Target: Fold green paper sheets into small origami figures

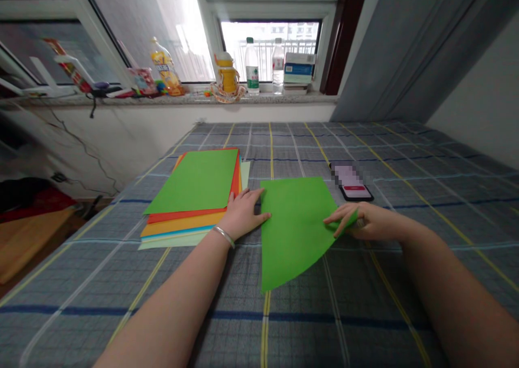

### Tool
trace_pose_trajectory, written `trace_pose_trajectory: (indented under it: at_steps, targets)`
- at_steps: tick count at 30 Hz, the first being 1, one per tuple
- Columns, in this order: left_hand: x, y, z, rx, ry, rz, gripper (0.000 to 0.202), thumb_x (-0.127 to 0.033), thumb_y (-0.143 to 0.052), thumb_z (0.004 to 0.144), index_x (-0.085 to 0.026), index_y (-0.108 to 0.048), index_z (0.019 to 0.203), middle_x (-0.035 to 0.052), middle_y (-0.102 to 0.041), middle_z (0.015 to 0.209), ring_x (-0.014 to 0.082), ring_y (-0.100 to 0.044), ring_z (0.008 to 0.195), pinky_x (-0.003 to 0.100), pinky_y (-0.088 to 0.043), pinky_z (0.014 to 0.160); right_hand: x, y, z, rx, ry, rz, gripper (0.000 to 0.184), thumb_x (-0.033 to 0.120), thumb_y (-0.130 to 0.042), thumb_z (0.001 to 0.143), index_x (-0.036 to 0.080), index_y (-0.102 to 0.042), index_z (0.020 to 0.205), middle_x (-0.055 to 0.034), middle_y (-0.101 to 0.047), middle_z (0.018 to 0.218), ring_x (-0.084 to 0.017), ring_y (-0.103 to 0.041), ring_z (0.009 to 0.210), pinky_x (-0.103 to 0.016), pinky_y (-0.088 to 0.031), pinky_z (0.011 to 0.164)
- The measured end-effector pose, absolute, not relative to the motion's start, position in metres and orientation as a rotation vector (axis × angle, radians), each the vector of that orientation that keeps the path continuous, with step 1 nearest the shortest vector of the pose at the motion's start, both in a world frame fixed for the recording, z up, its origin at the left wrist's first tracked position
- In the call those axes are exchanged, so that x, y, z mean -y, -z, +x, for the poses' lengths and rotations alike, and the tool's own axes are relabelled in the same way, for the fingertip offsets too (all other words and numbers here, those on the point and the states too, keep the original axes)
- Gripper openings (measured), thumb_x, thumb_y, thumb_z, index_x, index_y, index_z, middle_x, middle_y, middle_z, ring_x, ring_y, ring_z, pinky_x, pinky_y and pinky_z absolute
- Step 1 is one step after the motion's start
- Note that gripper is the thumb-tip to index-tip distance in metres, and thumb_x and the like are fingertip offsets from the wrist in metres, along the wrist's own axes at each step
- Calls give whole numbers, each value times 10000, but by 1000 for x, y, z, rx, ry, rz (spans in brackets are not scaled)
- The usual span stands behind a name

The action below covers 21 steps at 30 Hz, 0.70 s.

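Green paper sheet [295,233] | right edge curled up, open bedspread [365,314] below | my right fingers [343,214] pinching it | my left fingers [253,211] open beside it

I'm reading the green sheet [294,233] as smooth matt paper; left of it, stacked matt paper [190,181]; beneath it, woven cloth [365,325]; beyond it, a glossy phone [351,180].

Home bedroom: plaid bedspread [421,157], windowsill [174,100]

Daylight from the window [270,52] clips to white; room light is flat, soft shadow under the left hand [242,215]. Wide-angle bend at frame edges; phone [351,181] screen pixelated.
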<state>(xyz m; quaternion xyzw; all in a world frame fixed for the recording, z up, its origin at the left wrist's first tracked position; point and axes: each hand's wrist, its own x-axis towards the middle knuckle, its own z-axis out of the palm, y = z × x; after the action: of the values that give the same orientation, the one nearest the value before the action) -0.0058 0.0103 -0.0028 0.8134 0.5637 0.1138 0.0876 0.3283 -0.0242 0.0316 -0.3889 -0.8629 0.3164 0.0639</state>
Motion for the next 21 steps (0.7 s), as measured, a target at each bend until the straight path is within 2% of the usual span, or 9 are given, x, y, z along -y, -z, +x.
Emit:
trace_pose_trajectory:
  at_steps: [2,8,12,15,17,19,21]
  targets:
    - [-9,2,-5,-1679,-333,2438,700,-473,-598,801,-205,-385,1412,97,-462,1429,341,-338,1358,597,-178,1117,29,-40,327,2559,-1055,-1182,469,109,-524,742,230,-679,1168,-48,-677,1183,-210,-618,1080,-341,-452,968]
    - [-4,2,0,-1726,-335,2492,589,-421,-510,873,-212,-388,1411,80,-512,1390,330,-360,1344,614,-132,1121,33,-49,327,2492,-1369,-1235,365,203,-541,749,182,-724,1064,-50,-725,1033,-227,-648,991,-369,-465,943]
    - [-2,4,3,-1737,-322,2536,583,-420,-476,893,-215,-363,1427,75,-467,1430,322,-353,1350,600,-114,1132,29,-39,334,2409,-1441,-1248,360,329,-552,777,156,-708,1051,-68,-706,1042,-232,-626,983,-372,-464,921]
    - [-2,4,4,-1728,-306,2521,625,-447,-491,881,-212,-340,1440,81,-428,1459,324,-332,1365,596,-115,1134,24,-29,337,2353,-1435,-1305,388,486,-529,810,142,-697,871,-61,-683,842,-198,-613,772,-322,-492,727]
    - [-4,4,3,-1712,-310,2488,658,-459,-523,860,-213,-338,1441,81,-435,1454,329,-323,1370,594,-130,1132,21,-23,335,2329,-1379,-1421,459,568,-483,822,154,-611,674,-17,-575,624,-147,-526,578,-272,-431,557]
    - [-7,4,3,-1701,-335,2448,684,-455,-569,829,-210,-354,1431,85,-458,1436,326,-328,1369,583,-143,1134,18,-18,332,2286,-1292,-1531,475,595,-452,830,176,-523,619,14,-481,554,-126,-470,511,-251,-366,489]
    - [-9,4,2,-1684,-379,2396,710,-431,-624,793,-201,-376,1417,96,-486,1411,322,-355,1355,578,-147,1134,17,-16,327,2247,-1200,-1610,446,583,-437,836,190,-487,631,21,-461,550,-128,-472,501,-248,-342,475]
